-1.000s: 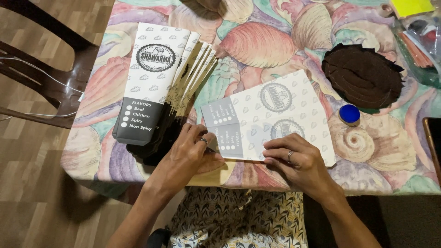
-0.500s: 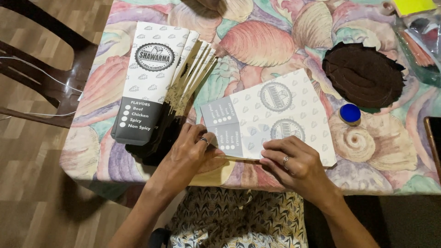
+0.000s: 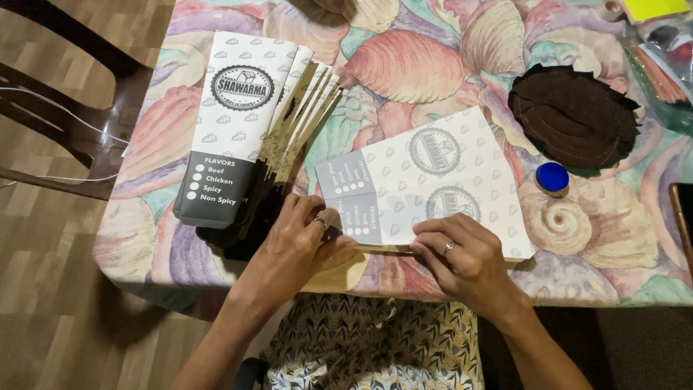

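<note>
A flat printed paper sheet (image 3: 426,184), white with grey panels and round emblems, lies on the shell-patterned tablecloth (image 3: 404,65). My left hand (image 3: 292,245) pinches its near left corner, at the grey panel. My right hand (image 3: 465,260) presses down on the sheet's near edge, fingers flat along the fold. To the left lies a fanned stack of finished paper sleeves (image 3: 249,130), white above and dark grey below.
A dark brown ragged-edged round cloth (image 3: 574,115) lies at the right, with a blue bottle cap (image 3: 552,177) just below it. Plastic bags (image 3: 660,58) sit at the far right corner. A dark wooden chair (image 3: 65,108) stands left of the table.
My right hand has slid slightly along the sheet's near edge. The left hand keeps its pinch on the corner. The sheet has barely shifted.
</note>
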